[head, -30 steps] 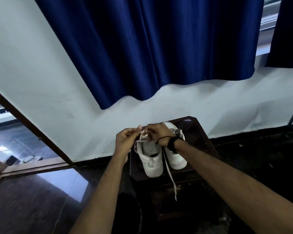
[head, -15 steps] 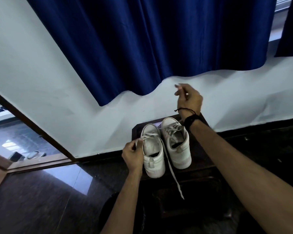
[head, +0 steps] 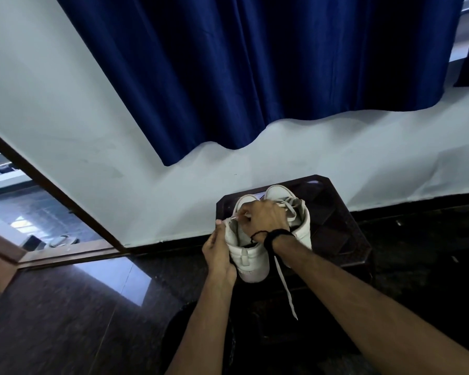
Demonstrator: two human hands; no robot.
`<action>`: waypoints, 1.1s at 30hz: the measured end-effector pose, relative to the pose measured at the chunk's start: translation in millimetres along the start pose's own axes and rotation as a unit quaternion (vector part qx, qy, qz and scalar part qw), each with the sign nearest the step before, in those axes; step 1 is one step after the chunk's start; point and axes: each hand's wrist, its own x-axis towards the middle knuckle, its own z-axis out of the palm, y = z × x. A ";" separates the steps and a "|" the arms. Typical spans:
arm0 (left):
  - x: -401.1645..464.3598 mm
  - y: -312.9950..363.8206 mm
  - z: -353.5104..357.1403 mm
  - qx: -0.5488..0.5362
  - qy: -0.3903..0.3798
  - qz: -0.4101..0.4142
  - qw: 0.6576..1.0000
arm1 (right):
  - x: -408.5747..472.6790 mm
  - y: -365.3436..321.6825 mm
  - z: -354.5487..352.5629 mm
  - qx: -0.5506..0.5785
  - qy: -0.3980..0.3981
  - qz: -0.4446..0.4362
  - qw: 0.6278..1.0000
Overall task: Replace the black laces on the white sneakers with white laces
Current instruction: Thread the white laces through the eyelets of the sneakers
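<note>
Fingertips (head: pixel 244 215) of the right hand (head: pixel 266 219) curl together and pinch the tip of a white lace (head: pixel 234 217) over the open throat of the near white sneaker (head: pixel 248 257). At about nine o'clock from that pinch, the left hand (head: pixel 218 249) grips the sneaker's outer side wall, thumb up by the top eyelet and fingers wrapped along the smooth upper. A thin black cord and a dark band (head: pixel 275 236) circle the right wrist. From under that wrist a flat, woven length of the same lace hangs loose toward six o'clock, past the table's front edge, ending in a stiff tip. The second white sneaker (head: pixel 299 226) stands just beside the first at its three o'clock, already threaded with pale laces, its rounded toe pointing to twelve. Both rest on a small dark wooden table (head: pixel 339 220) with clipped corners and a glossy top. Beyond it, at twelve o'clock, a matte pale wall (head: pixel 79 109) carries a heavy blue curtain (head: pixel 228 77) in soft folds; polished dark floor (head: pixel 52 320) spreads toward eight o'clock.
</note>
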 end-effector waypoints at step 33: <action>27.0 29.7 -1.6 0.103 -0.027 -0.054 0.993 | -1.6 -2.8 0.0 -0.101 -0.009 -0.049 0.994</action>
